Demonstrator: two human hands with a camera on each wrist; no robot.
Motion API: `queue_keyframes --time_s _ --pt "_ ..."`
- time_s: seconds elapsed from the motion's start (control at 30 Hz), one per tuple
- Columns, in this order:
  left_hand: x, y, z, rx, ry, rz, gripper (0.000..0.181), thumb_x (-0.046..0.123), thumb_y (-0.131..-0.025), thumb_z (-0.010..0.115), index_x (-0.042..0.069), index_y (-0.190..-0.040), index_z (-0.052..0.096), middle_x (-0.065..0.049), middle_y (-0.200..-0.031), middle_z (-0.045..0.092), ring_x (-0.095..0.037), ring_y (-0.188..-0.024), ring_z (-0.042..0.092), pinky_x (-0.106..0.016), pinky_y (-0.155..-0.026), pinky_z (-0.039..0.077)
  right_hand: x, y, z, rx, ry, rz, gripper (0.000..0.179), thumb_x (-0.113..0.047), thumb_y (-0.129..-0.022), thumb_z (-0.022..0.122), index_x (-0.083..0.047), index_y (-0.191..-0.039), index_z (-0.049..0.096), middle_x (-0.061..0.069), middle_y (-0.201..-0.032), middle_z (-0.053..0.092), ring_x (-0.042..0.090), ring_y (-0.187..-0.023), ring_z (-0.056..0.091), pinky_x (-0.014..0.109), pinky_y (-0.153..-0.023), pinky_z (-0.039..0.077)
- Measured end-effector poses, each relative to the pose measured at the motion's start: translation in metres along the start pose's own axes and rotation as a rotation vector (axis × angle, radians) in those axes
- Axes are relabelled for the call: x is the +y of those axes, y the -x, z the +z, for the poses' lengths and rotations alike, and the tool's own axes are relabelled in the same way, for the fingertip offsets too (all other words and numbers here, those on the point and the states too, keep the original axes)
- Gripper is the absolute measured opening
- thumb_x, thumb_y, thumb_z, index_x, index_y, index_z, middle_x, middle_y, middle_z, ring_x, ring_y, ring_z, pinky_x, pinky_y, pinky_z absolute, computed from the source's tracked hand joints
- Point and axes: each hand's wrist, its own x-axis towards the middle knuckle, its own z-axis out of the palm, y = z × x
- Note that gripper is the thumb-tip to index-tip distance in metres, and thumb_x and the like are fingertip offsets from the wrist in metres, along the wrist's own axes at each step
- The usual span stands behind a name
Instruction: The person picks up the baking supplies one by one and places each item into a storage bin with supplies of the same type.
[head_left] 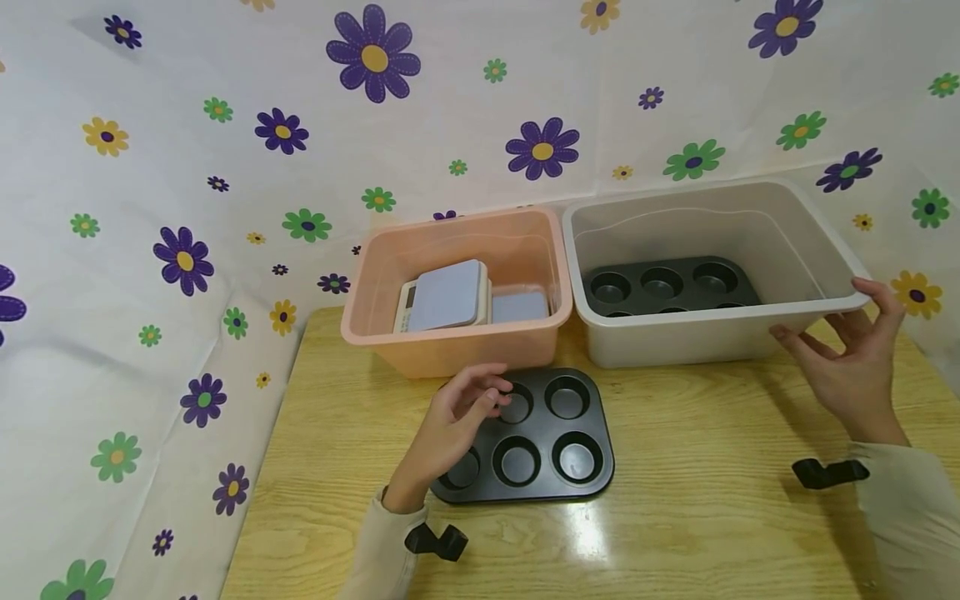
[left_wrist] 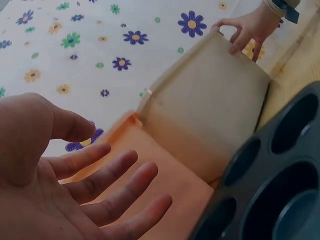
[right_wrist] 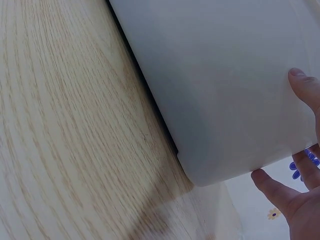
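Note:
My right hand point(head_left: 862, 371) grips the near right corner of a white plastic bin point(head_left: 690, 337), thumb against its front wall and fingers round the side and rim. Inside that bin lies a dark muffin pan point(head_left: 673, 302). A second muffin pan point(head_left: 536, 442) rests on the table in front of the bins. Over its left part hovers my left hand point(head_left: 453, 425), palm turned inward, fingers loosely bent and holding nothing. The left wrist view shows those fingers point(left_wrist: 120, 175) spread in front of a peach bin point(left_wrist: 170, 185).
Left of the white bin, and right beside it, stands the peach bin with a kitchen scale point(head_left: 447, 296) tilted inside and a pale flat item point(head_left: 520, 307) next to the scale. Flower-printed cloth point(head_left: 450, 117) hangs behind and to the left of the wooden table point(head_left: 697, 467).

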Motion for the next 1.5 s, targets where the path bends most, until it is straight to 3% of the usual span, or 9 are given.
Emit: queue_keyframes --time_s 0.23,0.37,0.53,0.83,1.07,1.2,1.3,1.43,1.5 --pt "-0.022 0.019 -0.005 0.076 -0.013 -0.105 0.038 0.014 -0.116 0.054 0.002 -0.152 0.057 -0.029 -0.136 0.066 -0.042 -0.12 0.071 -0.049 -0.104 0.064 0.0 0.001 0.001 0.0 -0.011 -0.013 0.096 0.026 -0.09 0.068 -0.015 -0.164 0.024 0.006 -0.168 0.043 0.019 -0.147 0.055 0.008 -0.096 0.051" --pt "-0.031 0.026 -0.009 0.12 -0.033 -0.131 0.036 0.017 -0.115 0.055 0.007 -0.15 0.059 -0.027 -0.134 0.068 -0.039 -0.119 0.073 -0.042 -0.101 0.065 0.001 0.001 0.001 -0.001 0.004 -0.021 0.095 0.025 -0.09 0.068 -0.014 -0.164 0.023 0.006 -0.168 0.043 0.02 -0.148 0.055 0.008 -0.097 0.051" --pt "-0.041 0.033 -0.017 0.153 -0.053 -0.137 0.037 0.015 -0.115 0.056 0.001 -0.15 0.058 -0.026 -0.133 0.069 -0.038 -0.117 0.073 -0.04 -0.1 0.066 0.0 0.001 0.001 0.006 0.018 -0.011 0.095 0.024 -0.09 0.069 -0.015 -0.164 0.023 0.006 -0.168 0.044 0.02 -0.148 0.055 0.009 -0.096 0.051" --pt "-0.048 0.046 -0.028 0.188 -0.093 -0.165 0.037 0.011 -0.114 0.056 -0.004 -0.148 0.059 -0.03 -0.133 0.068 -0.044 -0.116 0.072 -0.036 -0.094 0.068 -0.001 0.003 0.002 0.014 0.006 -0.008 0.095 0.025 -0.09 0.069 -0.015 -0.164 0.024 0.006 -0.167 0.045 0.02 -0.148 0.055 0.009 -0.095 0.052" --pt "-0.056 0.048 -0.031 0.311 -0.119 -0.233 0.033 0.004 -0.111 0.059 -0.001 -0.143 0.065 -0.026 -0.129 0.07 -0.036 -0.114 0.069 -0.023 -0.085 0.064 -0.001 0.002 0.002 0.024 0.002 0.005 0.096 0.024 -0.09 0.069 -0.018 -0.164 0.025 0.006 -0.167 0.047 0.02 -0.147 0.056 0.009 -0.095 0.052" --pt "-0.059 0.049 -0.03 0.379 -0.177 -0.247 0.029 0.006 -0.111 0.061 0.002 -0.138 0.07 -0.021 -0.122 0.071 -0.022 -0.107 0.067 -0.019 -0.08 0.058 0.001 0.003 0.002 0.034 -0.029 0.01 0.096 0.024 -0.089 0.07 -0.018 -0.164 0.026 0.006 -0.165 0.05 0.019 -0.146 0.057 0.009 -0.094 0.053" --pt "-0.065 0.051 -0.03 0.419 -0.29 -0.225 0.027 0.003 -0.109 0.06 0.003 -0.133 0.073 -0.017 -0.112 0.068 -0.013 -0.095 0.06 -0.018 -0.075 0.051 0.001 0.004 0.002 0.039 -0.058 0.019 0.097 0.025 -0.089 0.07 -0.019 -0.164 0.027 0.007 -0.165 0.05 0.02 -0.145 0.057 0.009 -0.094 0.054" --pt "-0.077 0.056 -0.028 0.448 -0.42 -0.195 0.031 -0.006 -0.103 0.061 0.004 -0.13 0.074 -0.013 -0.101 0.06 -0.011 -0.085 0.053 -0.019 -0.072 0.046 0.0 0.003 0.002 0.035 -0.04 0.019 0.098 0.024 -0.089 0.07 -0.019 -0.164 0.027 0.007 -0.166 0.048 0.021 -0.147 0.056 0.009 -0.095 0.054" --pt "-0.082 0.059 -0.027 0.447 -0.435 -0.186 0.034 -0.007 -0.102 0.062 0.006 -0.132 0.073 -0.013 -0.101 0.06 -0.011 -0.085 0.053 -0.019 -0.073 0.046 0.0 0.002 0.001 0.033 -0.025 0.016 0.097 0.023 -0.089 0.071 -0.019 -0.164 0.026 0.006 -0.166 0.047 0.021 -0.147 0.055 0.008 -0.094 0.053"
